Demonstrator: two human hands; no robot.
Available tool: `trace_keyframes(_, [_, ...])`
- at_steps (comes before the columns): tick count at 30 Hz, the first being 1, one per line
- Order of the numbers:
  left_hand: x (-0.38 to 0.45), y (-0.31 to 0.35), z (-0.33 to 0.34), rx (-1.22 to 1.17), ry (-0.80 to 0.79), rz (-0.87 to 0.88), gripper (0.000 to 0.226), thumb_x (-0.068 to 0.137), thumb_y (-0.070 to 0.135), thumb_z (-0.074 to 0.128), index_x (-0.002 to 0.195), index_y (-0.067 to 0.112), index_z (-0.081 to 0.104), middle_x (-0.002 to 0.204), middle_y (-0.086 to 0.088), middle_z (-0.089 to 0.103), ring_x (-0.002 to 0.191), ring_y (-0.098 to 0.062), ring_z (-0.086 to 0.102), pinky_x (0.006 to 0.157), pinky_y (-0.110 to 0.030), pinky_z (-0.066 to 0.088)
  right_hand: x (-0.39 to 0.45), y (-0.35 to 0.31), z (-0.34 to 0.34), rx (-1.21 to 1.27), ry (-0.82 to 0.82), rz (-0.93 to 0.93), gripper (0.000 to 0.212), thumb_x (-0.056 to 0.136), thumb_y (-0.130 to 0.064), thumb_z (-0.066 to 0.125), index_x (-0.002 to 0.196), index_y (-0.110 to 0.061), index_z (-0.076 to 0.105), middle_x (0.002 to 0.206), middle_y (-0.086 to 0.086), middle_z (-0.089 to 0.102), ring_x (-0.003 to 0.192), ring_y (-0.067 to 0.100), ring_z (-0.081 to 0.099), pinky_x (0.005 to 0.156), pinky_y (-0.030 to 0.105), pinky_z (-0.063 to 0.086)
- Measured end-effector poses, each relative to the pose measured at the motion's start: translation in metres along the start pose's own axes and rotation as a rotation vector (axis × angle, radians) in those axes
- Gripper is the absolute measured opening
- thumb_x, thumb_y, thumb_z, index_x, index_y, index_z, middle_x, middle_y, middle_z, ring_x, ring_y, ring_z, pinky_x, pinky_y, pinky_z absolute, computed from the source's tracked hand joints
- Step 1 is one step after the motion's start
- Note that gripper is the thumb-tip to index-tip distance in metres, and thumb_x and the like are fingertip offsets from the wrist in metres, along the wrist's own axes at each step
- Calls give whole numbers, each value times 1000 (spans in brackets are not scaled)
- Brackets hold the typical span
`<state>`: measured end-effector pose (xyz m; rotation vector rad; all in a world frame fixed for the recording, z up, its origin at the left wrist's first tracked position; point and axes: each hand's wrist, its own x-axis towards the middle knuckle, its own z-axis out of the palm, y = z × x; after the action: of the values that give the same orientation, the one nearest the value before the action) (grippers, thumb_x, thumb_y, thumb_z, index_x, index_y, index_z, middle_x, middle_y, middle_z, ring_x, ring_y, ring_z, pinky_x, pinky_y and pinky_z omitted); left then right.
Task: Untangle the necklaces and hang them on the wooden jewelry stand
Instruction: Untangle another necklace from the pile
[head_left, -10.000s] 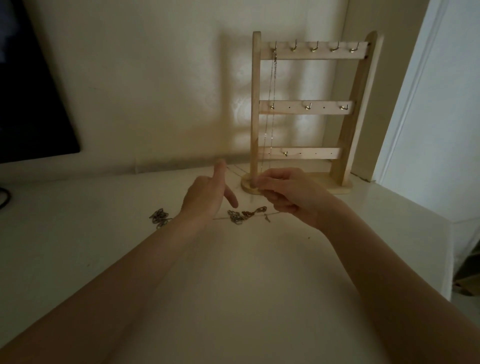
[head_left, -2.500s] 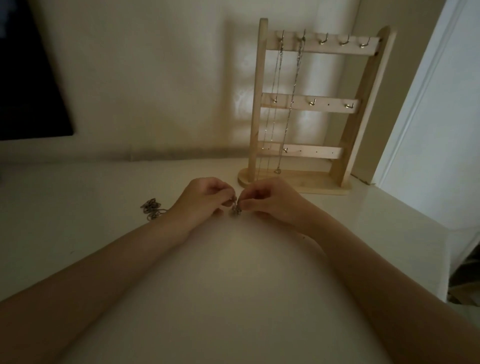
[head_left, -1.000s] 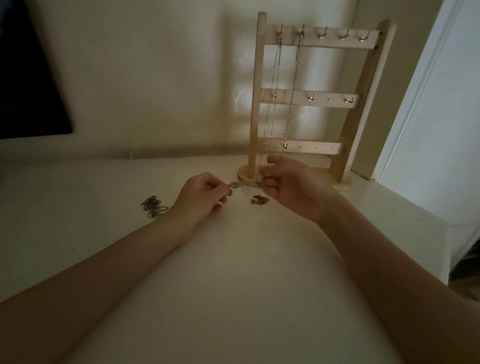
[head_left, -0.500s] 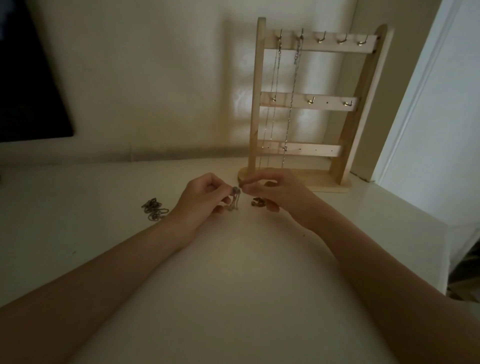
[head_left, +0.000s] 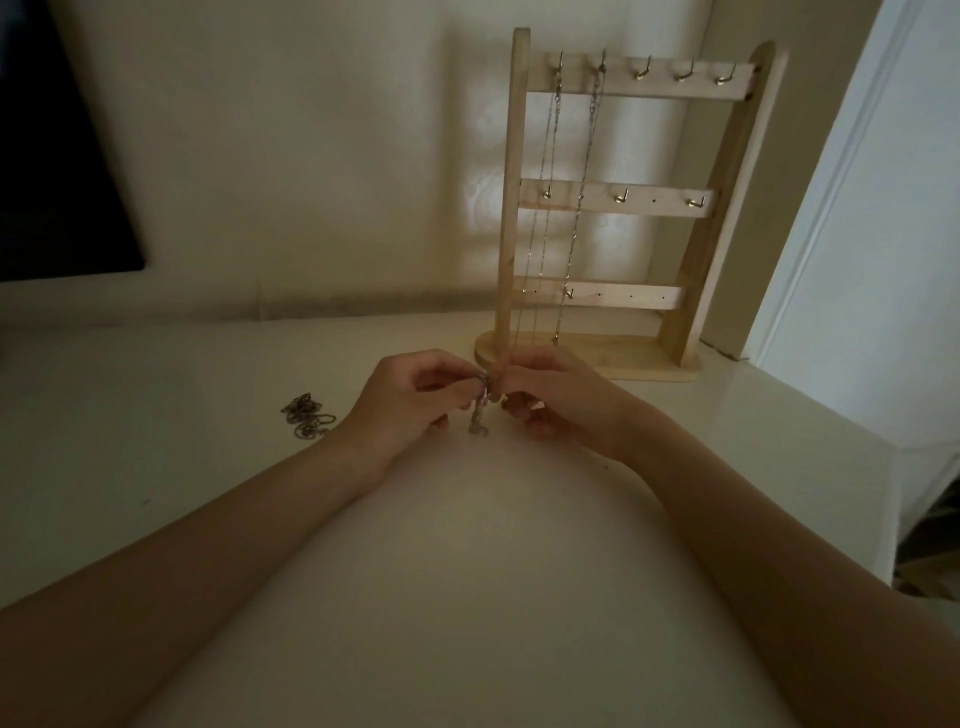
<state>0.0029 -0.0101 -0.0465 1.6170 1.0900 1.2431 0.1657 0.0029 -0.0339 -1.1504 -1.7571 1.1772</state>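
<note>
The wooden jewelry stand (head_left: 722, 208) is upright at the back of the white table, against the wall. Two thin necklaces (head_left: 582, 197) hang from its two leftmost top hooks. In front of its base, my left hand (head_left: 400, 405) and my right hand (head_left: 561, 400) meet fingertip to fingertip and both pinch a small tangled chain (head_left: 479, 415). A short bunch of that chain dangles down to the table between them. Another tangled chain (head_left: 307, 417) lies on the table to the left of my left hand.
A dark screen (head_left: 57, 171) stands against the wall at the far left. The white table (head_left: 467, 571) ends in an edge on the right, beside a white door frame (head_left: 831, 208).
Over the last second my right hand came back from near the stand's base to meet my left hand. The chain that was stretched between them now hangs bunched at my fingertips.
</note>
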Motion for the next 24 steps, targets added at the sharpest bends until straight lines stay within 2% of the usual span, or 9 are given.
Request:
trace_keyframes(3, [0,1,0,-19,14,-29,8,84,10,63,78,14,66,61,10,65,57,3,56,48,-9,40,-1,-2,-1,-7,14,-16,9,86,-9,55,80,-4,60,68,2,47,55,10,41,47,24,28])
trace_keyframes(6, [0,1,1,-21,6,-40,10,86,13,61,76,14,65,63,8,64,56,2,56,49,-10,40,-1,-1,-4,45,2,-39,16,87,-16,60,89,-2,66,79,7,55,58,10,44,49,22,33])
trace_keyframes(8, [0,0,1,-19,-3,-37,12,86,13,61,75,15,65,61,9,64,57,3,56,50,-10,41,-1,0,-4,10,-39,-50,17,85,-20,65,88,-4,70,75,10,53,58,11,42,51,24,32])
trace_keyframes(10, [0,0,0,-18,-2,-40,12,87,13,60,77,15,66,60,10,65,56,3,56,50,-10,41,-1,1,-3,-3,-49,-48,8,84,-14,66,80,-9,70,67,8,48,57,12,40,51,24,31])
trace_keyframes(13, [2,-1,0,-24,15,-54,13,88,12,58,77,13,65,60,9,63,56,2,56,50,-13,42,-2,0,-6,78,-47,-44,14,85,-8,63,73,-11,68,65,2,50,54,7,43,46,17,33])
trace_keyframes(16, [3,-2,2,28,12,-51,16,88,9,56,73,12,61,61,4,61,53,0,54,51,-19,40,-4,-4,-8,154,-15,-39,14,86,-8,60,74,-10,67,67,-3,58,54,6,46,47,17,33])
trace_keyframes(19, [3,-4,4,114,-7,-26,19,88,7,55,71,13,56,64,0,61,52,-1,52,52,-21,40,-2,-5,-13,375,3,-38,20,89,-10,53,71,-12,62,70,-3,57,55,6,44,49,18,30])
trace_keyframes(22, [4,-3,3,59,83,-65,17,88,6,55,72,11,55,67,-1,62,55,0,55,48,-15,42,-2,-6,-19,545,-31,-33,17,87,-15,52,70,-15,56,69,-3,57,53,6,40,47,17,25])
trace_keyframes(24, [6,-1,0,-69,145,-126,13,88,7,55,76,9,56,72,-2,63,61,-1,59,47,-11,44,-1,-4,-17,472,-30,12,16,89,-16,52,74,-14,57,66,-3,57,50,6,37,45,16,26])
